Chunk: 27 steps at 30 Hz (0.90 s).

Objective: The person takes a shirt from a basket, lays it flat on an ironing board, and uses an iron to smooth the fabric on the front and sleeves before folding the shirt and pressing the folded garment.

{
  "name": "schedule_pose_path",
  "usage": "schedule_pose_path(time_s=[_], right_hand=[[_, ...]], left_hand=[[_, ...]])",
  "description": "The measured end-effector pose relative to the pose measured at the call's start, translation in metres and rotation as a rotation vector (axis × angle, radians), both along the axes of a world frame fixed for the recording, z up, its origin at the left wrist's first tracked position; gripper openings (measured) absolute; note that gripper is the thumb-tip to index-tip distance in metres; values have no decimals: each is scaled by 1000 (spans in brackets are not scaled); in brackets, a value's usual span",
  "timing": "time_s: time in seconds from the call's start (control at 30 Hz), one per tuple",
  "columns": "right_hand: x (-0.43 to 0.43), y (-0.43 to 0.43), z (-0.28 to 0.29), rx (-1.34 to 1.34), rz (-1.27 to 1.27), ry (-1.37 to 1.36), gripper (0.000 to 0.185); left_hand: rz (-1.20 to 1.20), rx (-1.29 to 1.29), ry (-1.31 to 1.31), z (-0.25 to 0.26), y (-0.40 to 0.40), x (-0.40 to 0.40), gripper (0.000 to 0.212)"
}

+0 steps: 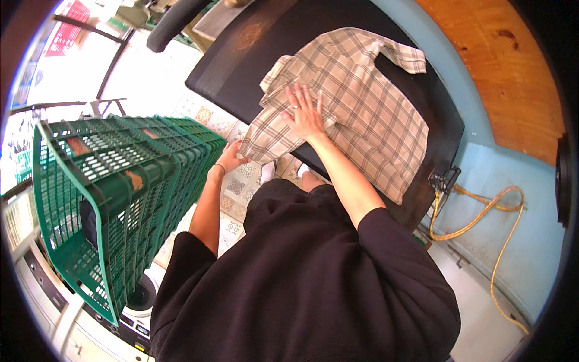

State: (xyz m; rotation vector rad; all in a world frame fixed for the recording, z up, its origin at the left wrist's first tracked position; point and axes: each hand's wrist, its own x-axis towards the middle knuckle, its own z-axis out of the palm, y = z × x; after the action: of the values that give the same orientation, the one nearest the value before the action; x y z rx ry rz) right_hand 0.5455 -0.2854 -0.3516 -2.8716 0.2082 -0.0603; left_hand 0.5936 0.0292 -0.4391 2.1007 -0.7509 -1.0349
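Observation:
A beige plaid shirt (375, 117) lies spread over a dark padded table (244, 54), one sleeve stretched towards the far right. Its lower left part hangs past the table's near edge. At that corner, my left hand (230, 158) pinches the fabric between thumb and fingers. My right hand (306, 118) rests palm down on the shirt with its fingers spread, and a ring shows on one finger. Folds and a small bunch of cloth lie beside the right hand.
Stacked green plastic crates (131, 181) stand close on my left, above a white front-loading machine (140, 316). A yellow cord (493, 208) loops by the blue wall (497, 167) on the right. A dark padded bar (174, 25) juts in at the top.

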Motion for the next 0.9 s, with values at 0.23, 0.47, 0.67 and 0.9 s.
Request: schedule_pose_path(time_s=[0.23,0.47,0.67,0.9], right_hand=[[7,6,4,-9,33,-25,77],[7,3,-3,-27,2,-22,75],[-14,69,111,524,-129,-158,29],[-88,152,219,453,174,-274,48]], left_hand=[[-51,155,-219,86,83,-41,65],[430,-442,760,168,107,-47,37],[495,-423,658,227,65,-40,28],[554,-315,641,250,13,-28,48]])
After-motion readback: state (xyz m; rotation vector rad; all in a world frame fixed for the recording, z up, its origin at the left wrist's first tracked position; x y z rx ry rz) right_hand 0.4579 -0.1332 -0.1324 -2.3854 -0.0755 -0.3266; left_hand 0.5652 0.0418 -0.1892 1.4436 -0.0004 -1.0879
